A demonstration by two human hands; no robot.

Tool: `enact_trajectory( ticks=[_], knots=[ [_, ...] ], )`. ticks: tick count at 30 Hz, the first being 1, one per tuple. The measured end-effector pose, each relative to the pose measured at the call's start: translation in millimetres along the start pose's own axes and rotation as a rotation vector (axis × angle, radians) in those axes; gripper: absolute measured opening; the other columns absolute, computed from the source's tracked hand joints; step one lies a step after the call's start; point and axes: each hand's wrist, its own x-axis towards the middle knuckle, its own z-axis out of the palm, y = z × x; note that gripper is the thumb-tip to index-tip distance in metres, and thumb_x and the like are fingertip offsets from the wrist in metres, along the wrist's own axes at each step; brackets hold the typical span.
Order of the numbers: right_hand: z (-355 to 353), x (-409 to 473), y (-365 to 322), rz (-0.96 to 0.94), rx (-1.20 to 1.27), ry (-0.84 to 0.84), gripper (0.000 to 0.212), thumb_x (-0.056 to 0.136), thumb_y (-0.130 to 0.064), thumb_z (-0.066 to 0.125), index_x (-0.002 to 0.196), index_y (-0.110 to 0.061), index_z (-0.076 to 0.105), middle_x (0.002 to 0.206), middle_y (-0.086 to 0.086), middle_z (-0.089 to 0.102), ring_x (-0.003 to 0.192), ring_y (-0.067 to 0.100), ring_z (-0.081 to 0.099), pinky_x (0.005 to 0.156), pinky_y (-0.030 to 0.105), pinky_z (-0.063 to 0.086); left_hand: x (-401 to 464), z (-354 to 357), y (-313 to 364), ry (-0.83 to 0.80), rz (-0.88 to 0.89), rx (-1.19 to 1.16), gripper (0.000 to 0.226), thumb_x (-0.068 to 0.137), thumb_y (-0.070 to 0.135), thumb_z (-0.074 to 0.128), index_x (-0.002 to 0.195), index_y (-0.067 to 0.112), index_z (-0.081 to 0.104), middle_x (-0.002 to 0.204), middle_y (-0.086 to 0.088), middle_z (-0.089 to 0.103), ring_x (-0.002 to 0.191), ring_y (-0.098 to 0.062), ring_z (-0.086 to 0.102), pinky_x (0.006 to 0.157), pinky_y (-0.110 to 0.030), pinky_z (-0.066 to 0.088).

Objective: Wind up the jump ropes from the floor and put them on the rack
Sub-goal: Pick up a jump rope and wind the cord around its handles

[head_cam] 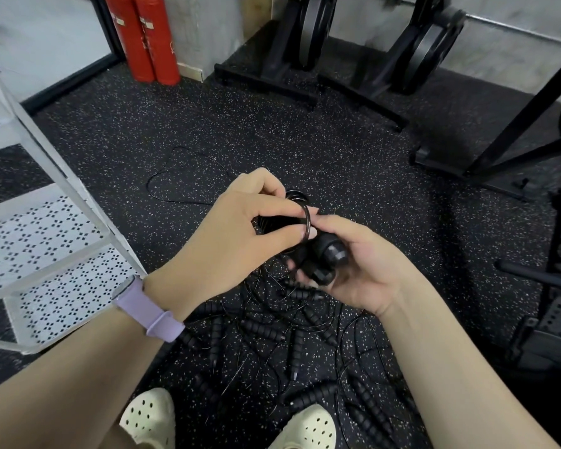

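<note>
Head view, hands: the right hand (357,264) gripped the two black handles (327,257) of one jump rope, side by side; the left hand (240,234) pinched a loop of that rope's thin black cord (306,222) and laid it round them.
Head view, rope in hand: held above the floor (305,150), over the pile, with several turns already round the handles; a loose tail of cord (175,176) lay out on the floor towards the far side, which may belong to this rope.
Head view, pile: a tangle of other jump ropes (272,338), ribbed black handles and thin cords, lay on the floor just ahead of the pale shoes (149,416).
Head view, rack: the white perforated rack (46,241) stood at the left; no rope showed on the visible shelves.
Progress: early, by my reading: one rope partly wound, nothing racked that I could see, and the pile untouched.
</note>
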Motion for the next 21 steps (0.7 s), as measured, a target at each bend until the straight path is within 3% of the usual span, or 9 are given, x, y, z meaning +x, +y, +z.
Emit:
enact_trajectory(
  ticks=[8, 11, 15, 21],
  knots=[
    [3.7, 10.1, 2.6, 0.108, 0.16, -0.069, 0.059, 0.064, -0.026, 0.087, 0.113, -0.014, 0.056, 0.09, 0.008, 0.057, 0.071, 0.023, 0.051, 0.052, 0.026, 0.044, -2.1, 2.3, 2.9, -0.031, 0.025, 0.033, 0.014, 0.089, 0.036, 0.073, 0.101, 0.033, 0.08, 0.094, 0.016, 0.05, 0.101, -0.008, 0.049, 0.087, -0.018, 0.032],
    [7.1, 10.1, 5.9, 0.117, 0.193, -0.08, 0.045, 0.076, -0.031, 0.076, 0.111, -0.013, 0.055, 0.089, 0.006, 0.052, 0.07, 0.021, 0.048, 0.054, 0.024, 0.036, -3.7, 5.9, 7.3, -0.02, 0.026, -0.045, 0.009, 0.088, 0.026, 0.077, 0.095, 0.027, 0.081, 0.089, 0.012, 0.052, 0.088, -0.004, 0.053, 0.076, -0.01, 0.041],
    [13.6, 5.3, 7.6, 0.074, 0.178, -0.043, 0.029, 0.084, -0.035, 0.064, 0.086, -0.007, 0.071, 0.087, 0.005, 0.056, 0.064, 0.017, 0.05, 0.062, 0.024, 0.025, -6.7, 12.2, 11.4, -0.019, 0.051, -0.019, 0.009, 0.089, 0.02, 0.077, 0.095, 0.024, 0.081, 0.087, 0.011, 0.052, 0.076, -0.007, 0.05, 0.069, -0.011, 0.041],
    [19.8, 3.6, 14.4, 0.011, 0.209, 0.102, 0.023, 0.088, -0.034, 0.061, 0.074, -0.016, 0.067, 0.077, -0.001, 0.062, 0.066, 0.013, 0.053, 0.06, 0.025, 0.033, -9.1, 23.0, 14.6, -0.044, 0.074, 0.067, 0.01, 0.093, 0.021, 0.072, 0.091, 0.029, 0.077, 0.092, 0.011, 0.053, 0.083, -0.014, 0.056, 0.074, -0.017, 0.044]
  ],
)
